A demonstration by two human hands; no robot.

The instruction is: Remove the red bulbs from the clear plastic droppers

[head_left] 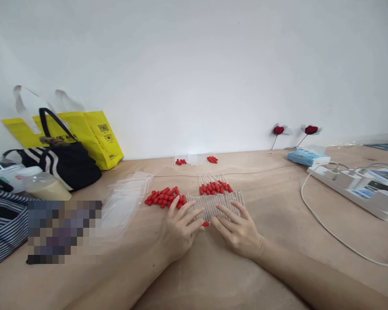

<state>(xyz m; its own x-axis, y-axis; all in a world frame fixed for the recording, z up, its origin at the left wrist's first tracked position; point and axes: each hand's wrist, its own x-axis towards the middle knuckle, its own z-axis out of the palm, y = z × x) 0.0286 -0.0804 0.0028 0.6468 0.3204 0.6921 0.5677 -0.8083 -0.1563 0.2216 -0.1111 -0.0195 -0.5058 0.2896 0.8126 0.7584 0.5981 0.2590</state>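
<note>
My left hand lies over the left end of a row of thin clear tubes. A red rubber bulb sticks out by its thumb and index finger, which look closed on it. My right hand rests at the right part of the row, its fingers stretched and apart over the tubes, its fingertips close to the bulb. What lies under both palms is hidden. Left of the row is a pile of loose red bulbs. Behind it lie several clear tubes with red bulbs fitted.
Clear plastic bags lie left of the pile. Another bag with red bulbs is by the wall. On the left stand a yellow bag, a black bag and a jar. A tissue pack, power strip and white cable are right.
</note>
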